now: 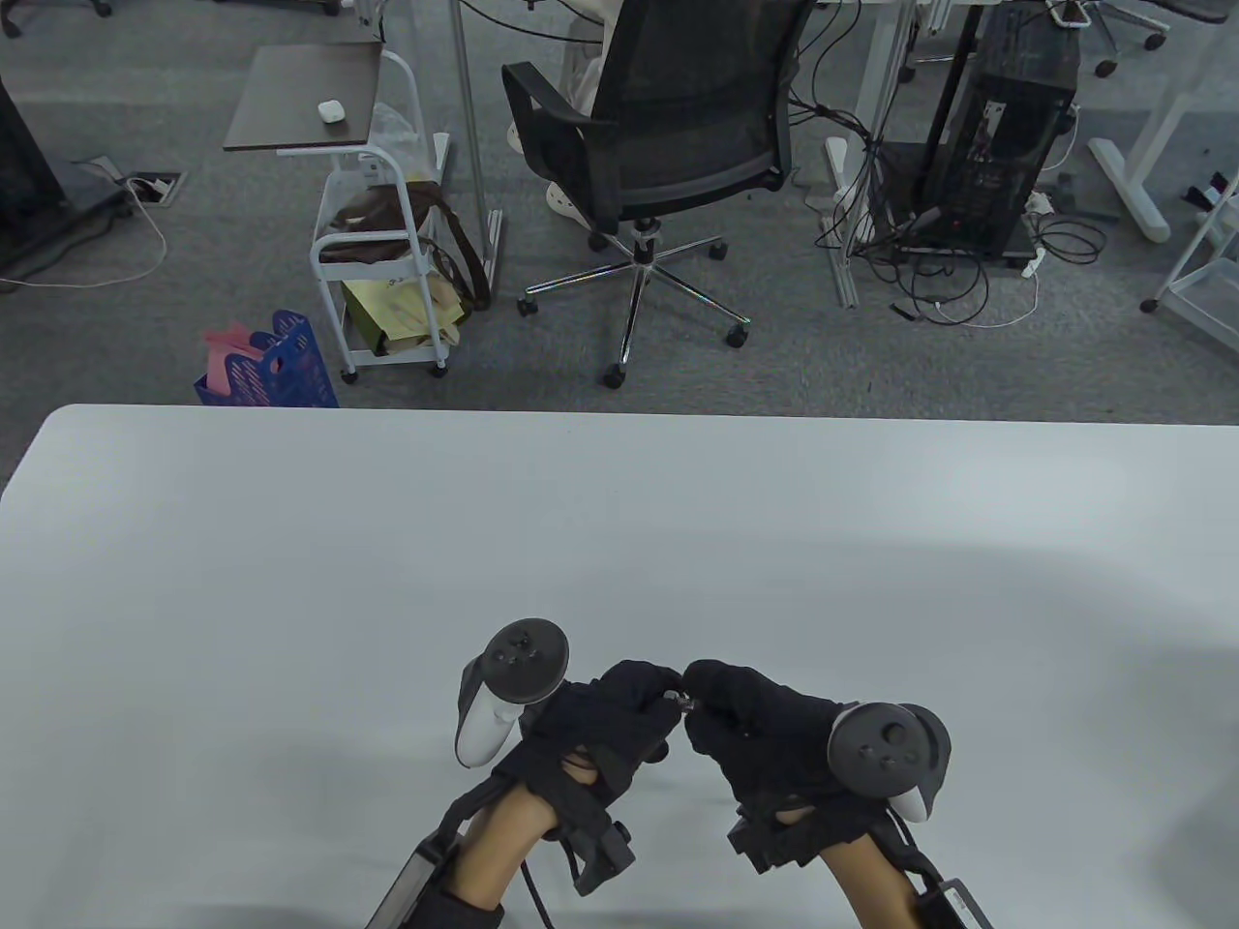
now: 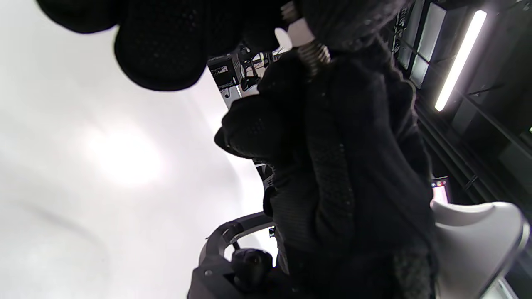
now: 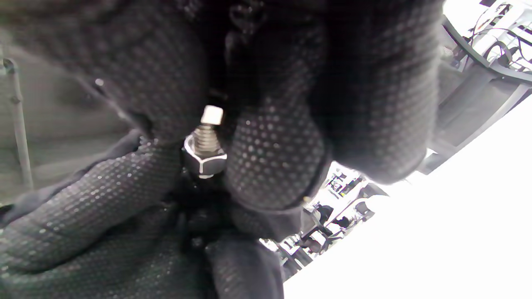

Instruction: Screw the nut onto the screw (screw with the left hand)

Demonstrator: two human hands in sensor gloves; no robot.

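Note:
Both gloved hands meet low in the table view, just above the white table (image 1: pixel 619 542). A small metal screw (image 1: pixel 683 701) sits between their fingertips. In the right wrist view its threaded shaft (image 3: pixel 206 139) stands up from a hex nut (image 3: pixel 204 162). My right hand (image 1: pixel 699 685) closes its fingers (image 3: pixel 274 166) around the shaft on both sides. My left hand (image 1: pixel 666 699) pinches the nut end, with one finger (image 3: pixel 83 216) against the nut. The left wrist view shows the thread (image 2: pixel 314 54) running into the right glove (image 2: pixel 353 166). The screw's head is hidden.
The table's far edge (image 1: pixel 619 414) faces an office floor with a black swivel chair (image 1: pixel 668 145) and a white trolley (image 1: pixel 387 271). A tracker rides on the back of each hand, left (image 1: pixel 508 692) and right (image 1: pixel 886 750).

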